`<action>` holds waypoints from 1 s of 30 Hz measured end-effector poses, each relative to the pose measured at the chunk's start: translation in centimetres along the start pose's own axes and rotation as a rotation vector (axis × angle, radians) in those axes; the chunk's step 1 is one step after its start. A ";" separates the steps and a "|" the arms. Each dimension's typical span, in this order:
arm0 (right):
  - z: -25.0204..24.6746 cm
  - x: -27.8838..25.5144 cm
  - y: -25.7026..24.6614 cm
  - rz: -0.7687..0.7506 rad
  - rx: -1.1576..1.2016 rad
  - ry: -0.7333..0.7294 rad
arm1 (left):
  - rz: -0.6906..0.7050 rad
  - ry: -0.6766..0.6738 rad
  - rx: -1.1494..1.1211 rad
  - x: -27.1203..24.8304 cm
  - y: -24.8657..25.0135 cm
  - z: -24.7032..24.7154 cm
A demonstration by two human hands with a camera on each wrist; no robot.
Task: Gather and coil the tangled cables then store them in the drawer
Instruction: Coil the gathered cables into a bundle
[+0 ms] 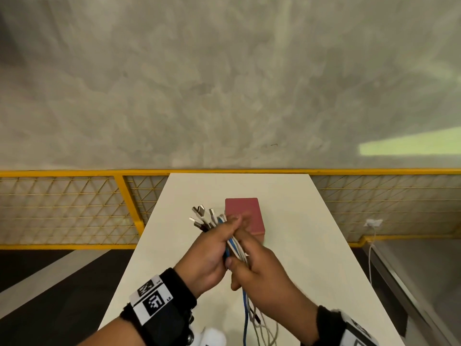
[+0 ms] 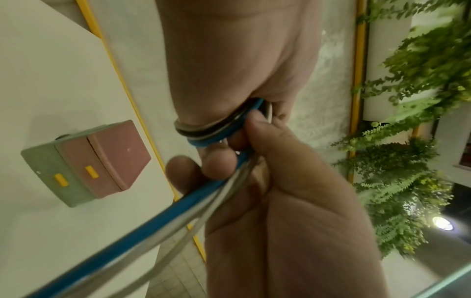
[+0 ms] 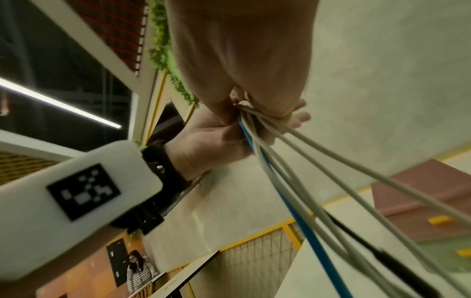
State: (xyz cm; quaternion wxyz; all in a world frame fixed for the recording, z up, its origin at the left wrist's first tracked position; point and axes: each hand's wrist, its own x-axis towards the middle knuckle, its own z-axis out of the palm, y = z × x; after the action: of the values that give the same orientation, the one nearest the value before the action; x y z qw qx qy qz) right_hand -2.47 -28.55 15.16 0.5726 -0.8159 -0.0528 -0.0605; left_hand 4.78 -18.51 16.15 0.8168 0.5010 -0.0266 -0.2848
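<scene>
Left hand and right hand both grip cables; plugs point toward drawer box, tails trailing nearward.

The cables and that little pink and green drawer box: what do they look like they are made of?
Cables: flexible sleeves, likely plastic or rubber, in blue, white and black, bending smoothly around the right hand; the plug ends above the left hand look like shiny metal. Drawer box: probably matte moulded plastic, judging by its rounded edges, even pastel colour and yellow tabs.
</scene>
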 end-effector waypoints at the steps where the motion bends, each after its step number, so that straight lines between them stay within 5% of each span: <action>1: -0.1 0.0 0.1 0.070 0.103 0.026 | 0.032 0.018 -0.030 0.2 0.1 0.1; 3: -0.2 -0.3 0.7 0.203 0.236 0.001 | 0.089 0.050 -0.093 0.7 1.0 0.2; 7: -0.1 -1.7 2.0 0.336 0.294 -0.281 | 0.178 -0.049 -0.224 0.7 4.1 0.0; 11: -1.0 -1.6 3.1 0.348 0.334 -0.423 | 0.129 -0.202 -0.088 -1.2 5.1 -0.4; 19: -4.3 1.4 3.5 0.319 -0.108 -0.629 | -0.303 -0.654 0.106 -5.1 2.1 -2.4; 25: -4.9 3.5 1.0 0.133 -0.529 -0.647 | -0.477 -0.564 0.740 -5.3 1.0 -2.5; 30: -4.6 3.1 -0.1 0.039 -0.667 -0.548 | -0.178 -0.231 1.020 -3.8 -0.9 -3.4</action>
State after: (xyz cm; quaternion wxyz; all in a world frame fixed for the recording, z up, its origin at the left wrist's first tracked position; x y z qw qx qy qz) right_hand 0.37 -32.80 17.33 0.2434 -0.9430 -0.1651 0.1556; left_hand 2.37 -14.23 14.63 0.4338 0.8003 -0.2090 -0.3573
